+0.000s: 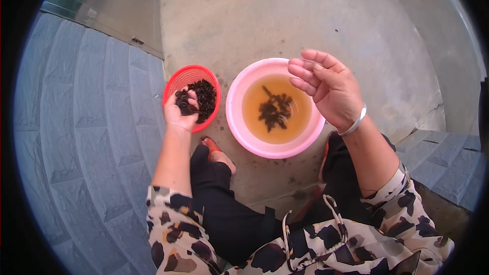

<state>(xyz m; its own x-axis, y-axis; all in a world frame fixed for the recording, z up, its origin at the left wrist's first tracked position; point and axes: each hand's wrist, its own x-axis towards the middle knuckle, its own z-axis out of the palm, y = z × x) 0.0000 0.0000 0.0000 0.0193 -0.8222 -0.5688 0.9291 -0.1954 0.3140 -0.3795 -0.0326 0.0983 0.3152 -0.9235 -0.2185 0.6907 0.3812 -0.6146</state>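
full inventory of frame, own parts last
Basin: 1, pink, floor centre
Basket: 1, red, left of basin
Liquid: 1 pool, amber, basin
Wood ear, apparently: many, black, basket, basin, left hand
Concrete floor: 1, beige, underneath
Brick-look wall: 2 stretches, grey, left, lower right
Door: 1, green, upper left
Bracelet: 1, silver, right wrist
Sandal: 1 clear, brown, left foot
Trousers: 1 pair, black, legs
Patterned top: 1, cream/black, bottom
Left hand: 1, bare, over basket
Right hand: 1, bare, above basin rim
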